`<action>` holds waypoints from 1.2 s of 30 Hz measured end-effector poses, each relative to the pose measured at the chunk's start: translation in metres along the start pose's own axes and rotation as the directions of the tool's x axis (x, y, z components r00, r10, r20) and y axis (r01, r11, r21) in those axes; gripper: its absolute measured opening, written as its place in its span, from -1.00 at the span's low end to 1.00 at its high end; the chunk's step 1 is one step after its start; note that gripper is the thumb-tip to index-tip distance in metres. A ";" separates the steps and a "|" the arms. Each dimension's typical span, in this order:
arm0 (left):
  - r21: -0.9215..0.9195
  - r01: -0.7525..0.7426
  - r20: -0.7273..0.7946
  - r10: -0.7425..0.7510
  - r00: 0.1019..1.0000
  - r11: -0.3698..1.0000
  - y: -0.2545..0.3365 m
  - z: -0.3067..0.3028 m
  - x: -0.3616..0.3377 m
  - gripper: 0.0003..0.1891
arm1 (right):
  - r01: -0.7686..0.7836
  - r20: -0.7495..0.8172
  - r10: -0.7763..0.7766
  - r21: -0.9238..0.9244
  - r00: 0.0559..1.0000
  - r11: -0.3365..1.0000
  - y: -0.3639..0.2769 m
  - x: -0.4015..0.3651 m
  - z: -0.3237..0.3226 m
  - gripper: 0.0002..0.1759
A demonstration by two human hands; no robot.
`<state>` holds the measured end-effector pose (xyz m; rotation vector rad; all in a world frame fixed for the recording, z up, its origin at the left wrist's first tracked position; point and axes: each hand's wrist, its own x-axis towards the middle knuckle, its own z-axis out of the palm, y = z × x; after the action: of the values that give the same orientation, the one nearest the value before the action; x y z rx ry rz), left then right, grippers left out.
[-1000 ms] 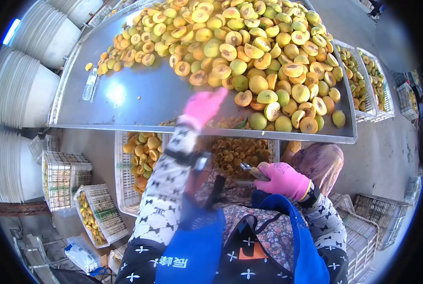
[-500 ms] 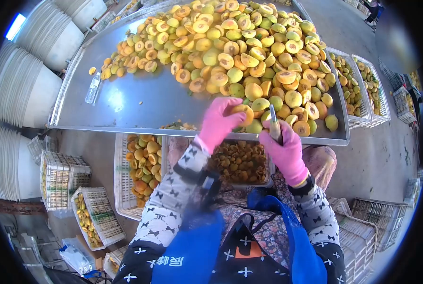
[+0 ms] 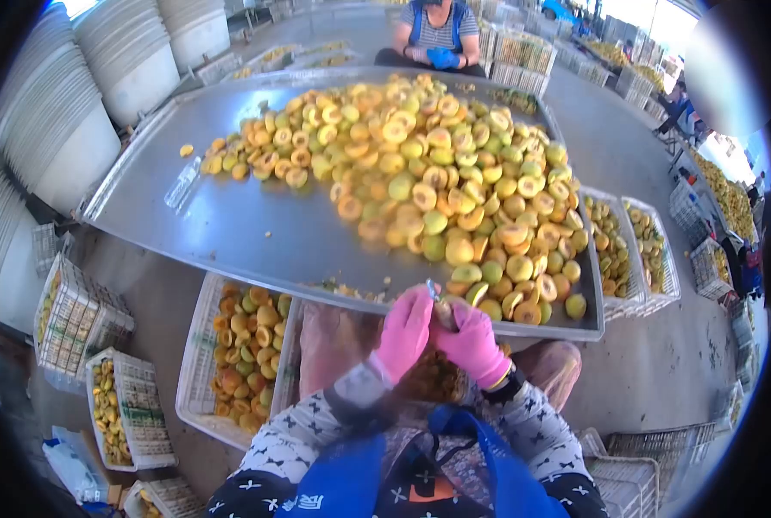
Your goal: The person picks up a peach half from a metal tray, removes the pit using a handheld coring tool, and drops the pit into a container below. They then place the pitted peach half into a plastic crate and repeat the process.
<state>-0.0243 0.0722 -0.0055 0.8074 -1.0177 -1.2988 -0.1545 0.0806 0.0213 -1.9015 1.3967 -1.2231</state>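
My two pink-gloved hands meet just over the near edge of a metal table (image 3: pixel 230 220). My right hand (image 3: pixel 473 347) is closed around a short hand tool (image 3: pixel 442 309) with a curved metal tip that points up and away. My left hand (image 3: pixel 405 332) is closed right beside the tip, and whatever its fingers hold is hidden. Beyond the hands, a large heap of halved yellow peaches (image 3: pixel 437 173) spreads over the table, many with the cut face up. Below my hands, a container of brownish pieces (image 3: pixel 433 375) is partly covered by my arms.
A white crate (image 3: pixel 191 380) of peach halves stands at my left knee. More filled crates (image 3: pixel 635 298) are at the table's right side. A plastic bottle (image 3: pixel 182 183) lies on the table. Across it sits another person (image 3: pixel 441 34) with blue gloves. Stacked white tubs (image 3: pixel 57 112) stand at left.
My hands have come together and drawn back toward my body. The peach half seen in my left hand is now out of sight. The view has tilted up, showing the person opposite.
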 end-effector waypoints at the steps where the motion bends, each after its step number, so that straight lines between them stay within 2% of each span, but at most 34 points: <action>1: -0.077 0.029 -0.006 -0.029 1.000 0.997 0.001 -0.002 -0.002 -0.74 | 0.059 0.054 -0.056 -0.045 0.997 0.997 0.000 -0.002 -0.003 -0.81; 3: 0.103 0.140 0.043 -0.145 0.988 0.985 0.002 -0.010 -0.002 -0.69 | 0.022 0.223 -0.034 0.056 0.974 0.998 -0.013 -0.013 -0.001 -0.84; 4: -0.043 0.218 0.045 -0.216 0.975 0.975 0.010 -0.016 -0.006 -0.68 | -0.123 0.444 0.067 0.097 0.894 0.988 -0.030 -0.013 -0.015 -0.83; 5: -0.183 0.249 0.058 -0.243 0.968 0.951 0.029 -0.020 0.003 -0.67 | -0.220 0.589 0.068 0.192 0.806 0.956 -0.035 -0.018 -0.024 -0.78; 6: -0.322 0.266 0.075 -0.255 0.964 0.909 0.044 -0.024 0.008 -0.65 | -0.180 0.575 0.090 0.101 0.813 0.979 -0.046 -0.022 -0.032 -0.76; 7: -0.265 0.232 0.054 -0.226 0.973 0.936 0.050 -0.026 0.009 -0.63 | -0.139 0.560 0.113 0.003 0.821 0.990 -0.052 -0.024 -0.036 -0.74; 8: -0.210 0.202 0.041 -0.198 0.979 0.957 0.054 -0.027 0.008 -0.61 | -0.003 0.393 0.025 -0.057 0.919 0.998 -0.040 -0.028 -0.029 -0.72; 9: -0.154 0.174 0.041 -0.170 0.985 0.973 0.055 -0.026 0.009 -0.59 | 0.115 0.210 -0.082 -0.148 0.974 0.982 -0.034 -0.029 -0.022 -0.71; 10: -0.356 0.179 0.102 -0.152 0.983 0.917 0.042 -0.028 0.011 -0.60 | 0.080 0.219 -0.022 -0.260 0.975 0.962 -0.030 -0.025 -0.024 -0.74; 12: -0.037 0.022 0.128 -0.017 0.992 0.999 0.041 -0.021 0.005 -0.61 | 0.154 0.232 -0.071 -0.363 0.970 0.919 -0.031 -0.015 -0.022 -0.75; 13: 0.125 -0.065 0.154 0.045 0.987 0.990 0.044 -0.017 0.003 -0.62 | 0.187 0.243 -0.091 -0.410 0.966 0.893 -0.031 -0.014 -0.021 -0.75; 14: 0.027 0.037 0.122 -0.040 0.992 0.999 0.048 -0.015 0.002 -0.66 | 0.168 0.258 -0.052 -0.451 0.965 0.877 -0.026 -0.017 -0.018 -0.64; 17: 0.274 -0.167 0.162 0.126 0.979 0.947 0.050 -0.013 0.000 -0.54 | 0.192 0.303 -0.035 -0.509 0.953 0.839 -0.022 -0.019 -0.016 -0.68; 18: 0.076 0.034 0.089 -0.040 0.995 0.997 0.051 -0.012 -0.002 -0.56 | 0.231 0.318 -0.064 -0.522 0.946 0.821 -0.019 -0.021 -0.015 -0.71; 19: -0.136 0.218 0.053 -0.212 0.976 0.967 0.053 -0.010 0.000 -0.58 | 0.270 0.329 -0.096 -0.536 0.939 0.800 -0.013 -0.020 -0.015 -0.74; 20: -0.344 0.376 0.054 -0.382 0.923 0.860 0.053 -0.010 0.002 -0.59 | 0.308 0.341 -0.128 -0.549 0.931 0.777 -0.010 -0.019 -0.016 -0.76; 23: -0.304 0.461 0.127 -0.444 0.887 0.834 0.049 -0.020 0.002 -0.66 | 0.347 0.422 -0.127 -0.500 0.898 0.793 -0.007 -0.019 -0.021 -0.77; 24: -0.267 0.479 0.112 -0.467 0.877 0.836 0.048 -0.020 0.001 -0.66 | 0.378 0.429 -0.170 -0.465 0.887 0.800 -0.003 -0.020 -0.022 -0.76; 26: -0.190 0.510 0.083 -0.504 0.860 0.839 0.046 -0.018 0.003 -0.66 | 0.210 0.459 -0.049 -0.306 0.887 0.929 -0.001 -0.028 -0.017 -0.74; 28: -0.146 0.434 0.033 -0.434 0.900 0.889 0.045 -0.012 0.004 -0.67 | 0.039 0.453 0.019 -0.118 0.891 0.992 -0.009 -0.033 -0.012 -0.74; 31: -0.181 0.356 -0.027 -0.366 0.930 0.917 0.057 -0.001 0.005 -0.63 | 0.092 0.324 -0.091 0.013 0.942 0.996 -0.021 -0.035 -0.007 -0.70; 32: -0.210 0.332 -0.049 -0.349 0.936 0.920 0.060 0.000 0.005 -0.60 | -0.016 0.363 0.003 0.035 0.932 0.999 -0.025 -0.032 -0.009 -0.67; 33: -0.198 0.319 -0.074 -0.339 0.938 0.927 0.059 0.000 0.004 -0.57 | -0.217 0.474 0.150 0.089 0.868 0.972 -0.028 -0.029 -0.011 -0.67; 35: -0.169 0.292 -0.109 -0.313 0.944 0.941 0.057 0.000 0.006 -0.50 | -0.587 0.680 0.365 0.120 0.636 0.801 -0.032 -0.022 -0.014 -0.65; 36: -0.143 0.294 -0.105 -0.310 0.945 0.945 0.056 -0.001 0.007 -0.50 | -0.429 0.608 0.277 0.117 0.744 0.896 -0.031 -0.024 -0.012 -0.65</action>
<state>-0.0024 0.0721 0.0465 0.9627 -0.7208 -1.5351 -0.1513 0.1153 0.0425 -1.5406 1.1277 -0.5245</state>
